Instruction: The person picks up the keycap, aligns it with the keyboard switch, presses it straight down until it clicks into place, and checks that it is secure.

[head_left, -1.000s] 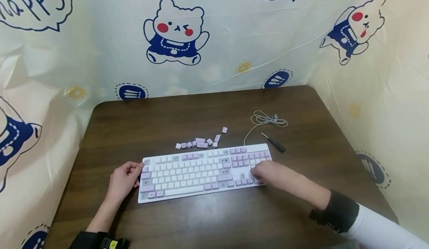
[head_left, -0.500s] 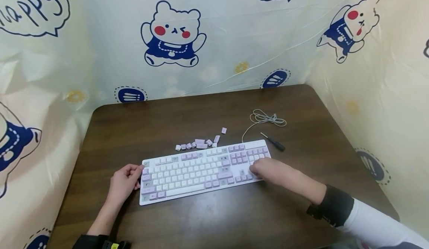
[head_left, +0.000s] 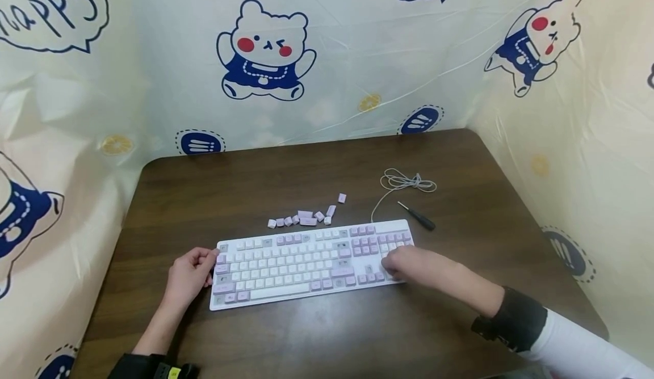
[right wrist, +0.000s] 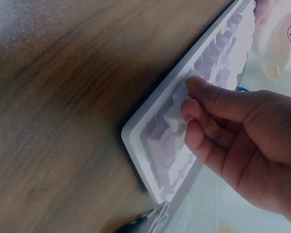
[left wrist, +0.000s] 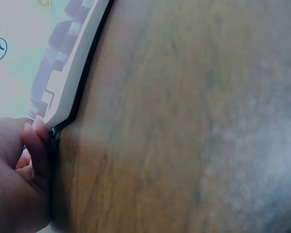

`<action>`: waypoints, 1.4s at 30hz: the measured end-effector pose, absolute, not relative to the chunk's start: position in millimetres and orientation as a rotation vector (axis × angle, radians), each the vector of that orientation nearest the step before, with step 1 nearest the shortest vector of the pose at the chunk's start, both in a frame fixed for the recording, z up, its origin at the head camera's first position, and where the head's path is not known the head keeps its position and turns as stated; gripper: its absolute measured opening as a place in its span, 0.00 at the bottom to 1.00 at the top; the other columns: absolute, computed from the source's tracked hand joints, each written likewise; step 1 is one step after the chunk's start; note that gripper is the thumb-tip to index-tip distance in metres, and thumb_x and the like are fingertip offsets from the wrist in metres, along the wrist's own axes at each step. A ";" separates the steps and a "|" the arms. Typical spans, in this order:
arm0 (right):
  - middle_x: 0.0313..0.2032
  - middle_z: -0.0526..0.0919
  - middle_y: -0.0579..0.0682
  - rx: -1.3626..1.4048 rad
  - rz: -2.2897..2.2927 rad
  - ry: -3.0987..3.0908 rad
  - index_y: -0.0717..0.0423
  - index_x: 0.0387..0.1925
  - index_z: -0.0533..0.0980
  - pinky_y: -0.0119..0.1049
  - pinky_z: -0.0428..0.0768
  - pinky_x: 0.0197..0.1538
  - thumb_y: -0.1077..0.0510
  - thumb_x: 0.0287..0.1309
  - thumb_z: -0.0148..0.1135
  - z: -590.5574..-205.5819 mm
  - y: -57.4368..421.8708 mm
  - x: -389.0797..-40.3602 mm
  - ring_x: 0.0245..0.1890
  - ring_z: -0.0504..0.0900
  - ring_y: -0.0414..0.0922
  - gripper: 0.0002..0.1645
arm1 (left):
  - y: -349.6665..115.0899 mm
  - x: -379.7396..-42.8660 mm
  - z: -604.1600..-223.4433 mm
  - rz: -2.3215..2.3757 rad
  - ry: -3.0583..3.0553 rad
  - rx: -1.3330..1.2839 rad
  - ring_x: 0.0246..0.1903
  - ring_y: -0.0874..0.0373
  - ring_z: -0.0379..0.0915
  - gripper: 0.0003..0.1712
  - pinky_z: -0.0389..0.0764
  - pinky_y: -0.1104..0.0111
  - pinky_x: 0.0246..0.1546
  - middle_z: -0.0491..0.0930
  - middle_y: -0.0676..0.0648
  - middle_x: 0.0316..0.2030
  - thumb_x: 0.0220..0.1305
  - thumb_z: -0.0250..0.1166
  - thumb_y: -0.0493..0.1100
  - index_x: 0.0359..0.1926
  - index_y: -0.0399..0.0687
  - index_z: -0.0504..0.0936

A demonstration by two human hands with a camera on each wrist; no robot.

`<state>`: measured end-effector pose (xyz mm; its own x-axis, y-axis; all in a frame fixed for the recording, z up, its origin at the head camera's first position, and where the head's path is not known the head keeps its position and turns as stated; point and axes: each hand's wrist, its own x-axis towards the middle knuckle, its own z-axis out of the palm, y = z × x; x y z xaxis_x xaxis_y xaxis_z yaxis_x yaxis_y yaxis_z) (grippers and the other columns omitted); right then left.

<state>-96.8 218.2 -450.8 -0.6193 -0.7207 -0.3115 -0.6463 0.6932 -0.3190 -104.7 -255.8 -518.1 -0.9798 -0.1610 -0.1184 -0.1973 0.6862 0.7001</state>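
Observation:
A white and lilac keyboard [head_left: 286,268] lies on the dark wooden table, with several bare grey switch spots among its keys. At its left edge, near the back corner, my left hand [head_left: 186,274] grips the frame between thumb and curled fingers. The left wrist view shows those fingertips right at the keyboard's corner [left wrist: 63,104]. My right hand [head_left: 416,264] is over the number pad. In the right wrist view its thumb and bent fingers pinch a white keycap [right wrist: 175,115] near the front edge; the fingertips partly hide it.
Several loose lilac and white keycaps [head_left: 307,221] lie behind the keyboard, one lilac keycap [head_left: 342,198] apart from the others. A coiled cable [head_left: 403,181] runs from the keyboard's back edge. Beside it lies a black-handled screwdriver [head_left: 422,219]. A printed sheet [head_left: 337,55] hangs around the table.
Half a second ago the keyboard's right end sat slightly higher in the view; it has come back down toward me. Both hands stay at the same parts of the keyboard.

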 end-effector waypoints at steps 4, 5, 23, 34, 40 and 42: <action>0.18 0.68 0.41 -1.037 -0.215 2.482 0.52 0.24 0.77 0.26 0.67 0.25 0.64 0.56 0.64 -448.6 217.4 -100.0 0.21 0.66 0.38 0.08 | -256.2 -104.6 -516.5 1.198 2.828 -0.309 0.13 0.63 0.72 0.24 0.76 0.72 0.14 0.77 0.48 0.20 0.68 0.57 0.56 0.38 0.37 0.81; 0.18 0.68 0.41 -1.031 -0.214 2.475 0.52 0.24 0.77 0.26 0.67 0.26 0.64 0.56 0.64 -447.9 217.2 -100.5 0.21 0.66 0.38 0.08 | -256.2 -104.5 -516.4 1.200 2.828 -0.311 0.13 0.63 0.72 0.24 0.76 0.72 0.14 0.77 0.48 0.20 0.68 0.58 0.56 0.38 0.37 0.81; 0.24 0.78 0.40 -1.086 -0.383 2.592 0.49 0.32 0.78 0.28 0.76 0.30 0.55 0.60 0.64 -423.4 206.2 -139.9 0.24 0.73 0.36 0.03 | -258.7 -109.9 -512.1 1.182 2.827 -0.304 0.14 0.62 0.72 0.28 0.75 0.72 0.16 0.77 0.47 0.21 0.67 0.56 0.60 0.39 0.37 0.80; 0.26 0.81 0.44 -0.942 -0.470 2.717 0.53 0.32 0.81 0.30 0.77 0.31 0.59 0.61 0.62 -434.9 130.9 -189.7 0.26 0.75 0.38 0.03 | -257.8 -104.8 -517.4 1.214 2.811 -0.340 0.13 0.61 0.72 0.25 0.75 0.72 0.15 0.76 0.48 0.19 0.67 0.58 0.58 0.37 0.37 0.81; 0.24 0.81 0.47 -0.853 -0.470 2.757 0.55 0.31 0.78 0.33 0.76 0.29 0.58 0.60 0.63 -446.9 102.0 -195.7 0.24 0.75 0.40 0.04 | -258.9 -101.6 -519.4 1.224 2.801 -0.345 0.13 0.61 0.72 0.26 0.75 0.71 0.14 0.76 0.47 0.19 0.67 0.58 0.58 0.37 0.37 0.81; 0.24 0.81 0.47 -0.849 -0.441 2.769 0.55 0.32 0.78 0.34 0.77 0.29 0.58 0.60 0.62 -450.0 97.1 -196.9 0.23 0.75 0.40 0.05 | -259.5 -101.0 -519.4 1.224 2.796 -0.348 0.13 0.61 0.71 0.26 0.75 0.71 0.14 0.75 0.47 0.20 0.67 0.58 0.59 0.38 0.37 0.81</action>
<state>-196.9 97.1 -450.0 -0.8116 -0.5733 -0.1123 -0.5102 0.7891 -0.3421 -101.0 -259.5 -519.4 -0.9720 -0.1781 -0.1535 -0.2336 0.6573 0.7165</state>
